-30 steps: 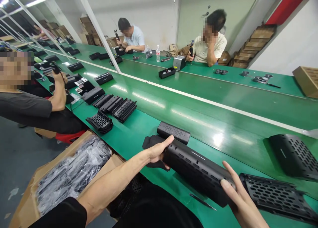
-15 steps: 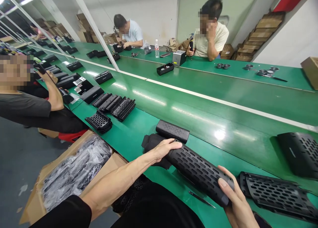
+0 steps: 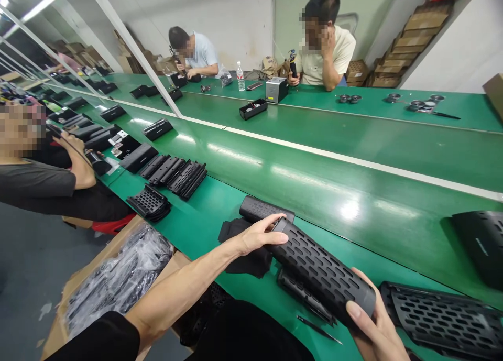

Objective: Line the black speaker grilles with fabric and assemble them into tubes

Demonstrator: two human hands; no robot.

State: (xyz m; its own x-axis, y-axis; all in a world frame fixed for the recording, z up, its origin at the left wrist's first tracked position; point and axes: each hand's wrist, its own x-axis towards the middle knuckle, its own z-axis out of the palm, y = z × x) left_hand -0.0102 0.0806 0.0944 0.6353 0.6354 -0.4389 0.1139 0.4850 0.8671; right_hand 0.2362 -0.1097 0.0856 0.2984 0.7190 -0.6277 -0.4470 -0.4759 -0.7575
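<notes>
I hold a long black perforated speaker housing [image 3: 320,269] above the green bench, one hand at each end. My left hand [image 3: 257,235] grips its far end with fingers laid over the top. My right hand [image 3: 373,324] cups the near end, thumb on the cap. Under the housing lies a black grille strip [image 3: 302,295] and a black cloth [image 3: 243,245]. A second black speaker body [image 3: 261,209] rests just beyond my left hand. Thin tweezers [image 3: 318,329] lie near the bench's front edge.
Stacked black grilles [image 3: 440,311] and another housing [image 3: 481,245] sit at right. More grille stacks [image 3: 149,201] lie to the left beside a seated person [image 3: 47,185]. A carton of bagged parts [image 3: 113,280] stands below the bench. Two people [image 3: 322,46] sit across the conveyor [image 3: 353,188].
The housing has been rotated in my hands, from its smooth branded side to its perforated side, and lifted slightly. A grille strip now shows beneath it. The view shifted a little leftward.
</notes>
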